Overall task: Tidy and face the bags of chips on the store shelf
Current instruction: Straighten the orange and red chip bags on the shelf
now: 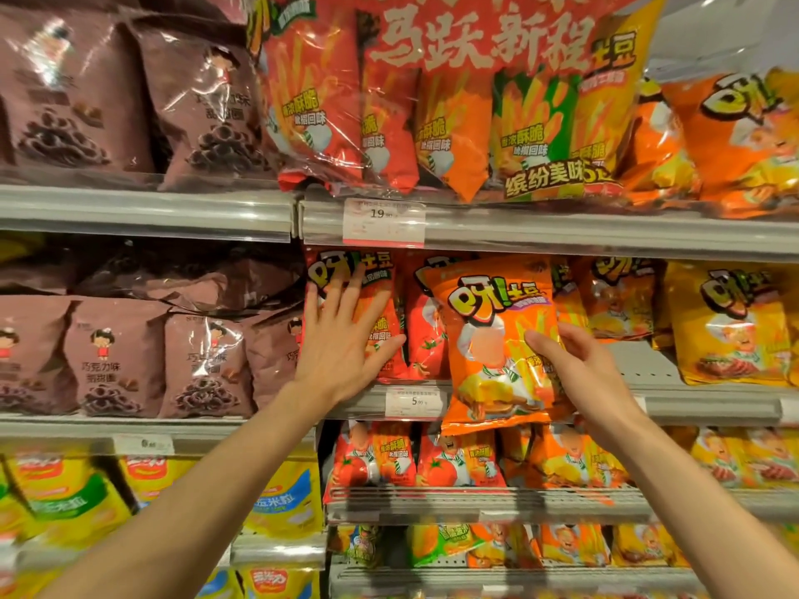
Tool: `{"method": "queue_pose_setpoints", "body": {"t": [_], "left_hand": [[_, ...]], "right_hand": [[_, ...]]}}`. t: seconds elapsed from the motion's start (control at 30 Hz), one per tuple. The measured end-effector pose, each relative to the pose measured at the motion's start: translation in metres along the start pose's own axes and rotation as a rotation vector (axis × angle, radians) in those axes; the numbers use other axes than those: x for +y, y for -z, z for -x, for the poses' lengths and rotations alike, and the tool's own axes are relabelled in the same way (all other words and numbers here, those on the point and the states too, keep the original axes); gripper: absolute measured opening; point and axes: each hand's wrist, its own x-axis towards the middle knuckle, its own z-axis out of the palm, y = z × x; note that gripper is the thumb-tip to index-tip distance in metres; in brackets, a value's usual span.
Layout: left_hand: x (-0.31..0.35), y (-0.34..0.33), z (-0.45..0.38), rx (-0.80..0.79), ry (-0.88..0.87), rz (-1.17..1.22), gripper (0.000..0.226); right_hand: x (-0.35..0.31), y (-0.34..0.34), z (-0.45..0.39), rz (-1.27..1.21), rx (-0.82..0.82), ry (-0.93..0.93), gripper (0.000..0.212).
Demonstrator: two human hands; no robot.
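Observation:
My right hand (575,373) grips an orange chip bag (488,335) by its right edge, holding it upright in front of the middle shelf (713,410), label facing me. My left hand (346,339) lies flat with fingers spread on a red chip bag (382,291) standing at the left end of that shelf. A second red bag (423,339) stands between the two, partly hidden by the orange bag. Behind and right of the held bag there is a bare stretch of shelf.
Yellow chip bags (730,322) stand at the right of the middle shelf. Brown snack bags (116,356) fill the left bay. Large multipacks (432,101) sit on the shelf above, smaller red and orange bags (415,456) below. Price tags (414,402) hang on the shelf rails.

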Motion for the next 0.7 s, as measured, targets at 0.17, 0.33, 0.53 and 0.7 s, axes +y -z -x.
{"method": "queue_pose_setpoints", "body": {"t": [0.17, 0.33, 0.53, 0.7], "left_hand": [[-0.017, -0.009, -0.006, -0.063, -0.014, -0.121, 0.071], [-0.001, -0.015, -0.007, -0.051, 0.002, -0.177, 0.071], [0.016, -0.022, 0.006, -0.018, 0.031, -0.129, 0.068], [0.008, -0.020, 0.000, -0.065, 0.055, -0.108, 0.064]], "right_hand": [[0.001, 0.004, 0.001, 0.015, -0.012, 0.007, 0.078], [0.001, 0.001, 0.001, 0.024, 0.006, 0.031, 0.077], [0.004, -0.003, -0.005, -0.010, 0.013, 0.027, 0.082], [0.006, -0.003, -0.008, -0.020, 0.004, 0.031, 0.078]]}}
